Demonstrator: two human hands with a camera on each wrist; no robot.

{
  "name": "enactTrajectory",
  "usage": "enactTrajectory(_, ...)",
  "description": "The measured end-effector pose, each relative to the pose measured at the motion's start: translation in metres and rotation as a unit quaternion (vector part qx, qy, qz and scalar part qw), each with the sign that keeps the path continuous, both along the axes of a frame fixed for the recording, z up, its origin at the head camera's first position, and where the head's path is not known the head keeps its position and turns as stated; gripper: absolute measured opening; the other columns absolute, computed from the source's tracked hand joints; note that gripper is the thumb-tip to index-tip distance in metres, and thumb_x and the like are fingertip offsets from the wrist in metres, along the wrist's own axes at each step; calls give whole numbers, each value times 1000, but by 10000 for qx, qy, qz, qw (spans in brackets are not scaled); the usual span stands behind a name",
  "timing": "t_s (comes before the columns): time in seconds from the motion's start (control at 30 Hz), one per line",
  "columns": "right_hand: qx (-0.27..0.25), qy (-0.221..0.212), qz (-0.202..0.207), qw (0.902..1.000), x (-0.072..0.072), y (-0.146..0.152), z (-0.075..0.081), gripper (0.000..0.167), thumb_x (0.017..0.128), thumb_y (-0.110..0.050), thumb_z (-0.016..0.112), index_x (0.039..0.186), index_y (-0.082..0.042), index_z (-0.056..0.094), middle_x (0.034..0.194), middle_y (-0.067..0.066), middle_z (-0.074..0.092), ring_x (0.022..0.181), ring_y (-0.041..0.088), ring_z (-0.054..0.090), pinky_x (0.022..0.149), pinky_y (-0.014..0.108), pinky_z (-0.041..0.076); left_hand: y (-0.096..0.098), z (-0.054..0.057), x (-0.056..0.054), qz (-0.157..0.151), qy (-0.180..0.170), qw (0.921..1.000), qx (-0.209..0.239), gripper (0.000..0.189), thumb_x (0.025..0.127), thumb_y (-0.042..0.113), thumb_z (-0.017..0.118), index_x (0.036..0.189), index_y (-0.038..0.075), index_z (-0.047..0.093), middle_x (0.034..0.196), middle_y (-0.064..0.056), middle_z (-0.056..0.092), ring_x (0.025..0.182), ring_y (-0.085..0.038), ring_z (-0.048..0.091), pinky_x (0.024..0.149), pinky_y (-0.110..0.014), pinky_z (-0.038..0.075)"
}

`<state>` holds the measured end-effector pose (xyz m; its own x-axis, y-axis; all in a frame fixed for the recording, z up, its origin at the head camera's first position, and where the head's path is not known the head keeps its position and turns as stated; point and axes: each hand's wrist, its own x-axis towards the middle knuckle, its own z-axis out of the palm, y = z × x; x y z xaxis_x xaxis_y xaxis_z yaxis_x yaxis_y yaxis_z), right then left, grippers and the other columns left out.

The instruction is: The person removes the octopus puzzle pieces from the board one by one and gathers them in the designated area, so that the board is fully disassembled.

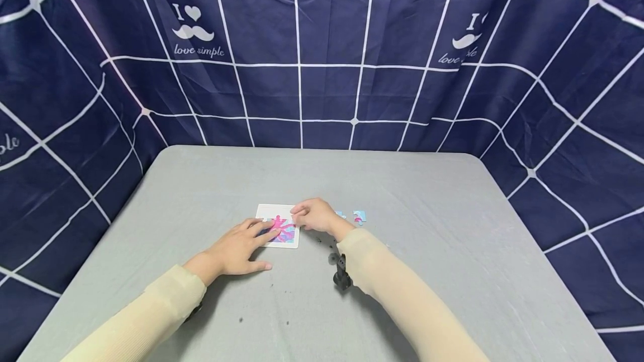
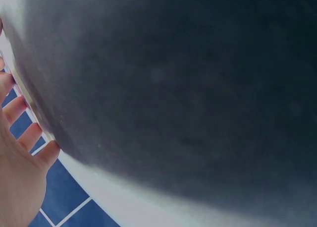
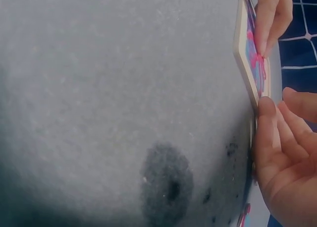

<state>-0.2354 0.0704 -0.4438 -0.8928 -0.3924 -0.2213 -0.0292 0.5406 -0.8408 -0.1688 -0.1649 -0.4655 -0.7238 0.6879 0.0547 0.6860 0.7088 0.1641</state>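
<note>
A small jigsaw puzzle (image 1: 284, 233) with a pink figure on blue and purple lies in a white-rimmed tray (image 1: 278, 245). Bare white shows along the tray's far side. My left hand (image 1: 238, 248) rests with spread fingers over the puzzle's left part, its thumb on the table. At the tray's right rim my right hand (image 1: 317, 215) bends its fingers, tips close to the far right corner. From the right wrist, one fingertip (image 3: 266, 106) of that hand meets the tray's edge; I cannot tell whether a piece is between the fingers.
Two loose puzzle pieces lie right of the tray: one piece (image 1: 359, 217) in plain sight, another piece (image 1: 341, 214) partly behind my right hand. A black device (image 1: 342, 275) is at my right wrist. A dark blue gridded curtain (image 1: 327, 91) surrounds the grey table (image 1: 402, 183).
</note>
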Motion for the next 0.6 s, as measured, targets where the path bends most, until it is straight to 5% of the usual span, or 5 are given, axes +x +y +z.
enactTrajectory(0.6,267,368,-242,9987,4,-7,0,19,87,-9,67,106,-6,69,89,2,69,68,13,58,60,25,45,-2,-2,2,-28,15,10000,27,78,84,57,62,147,17,40,147,-8,38,130,-34,33,103,-53,30)
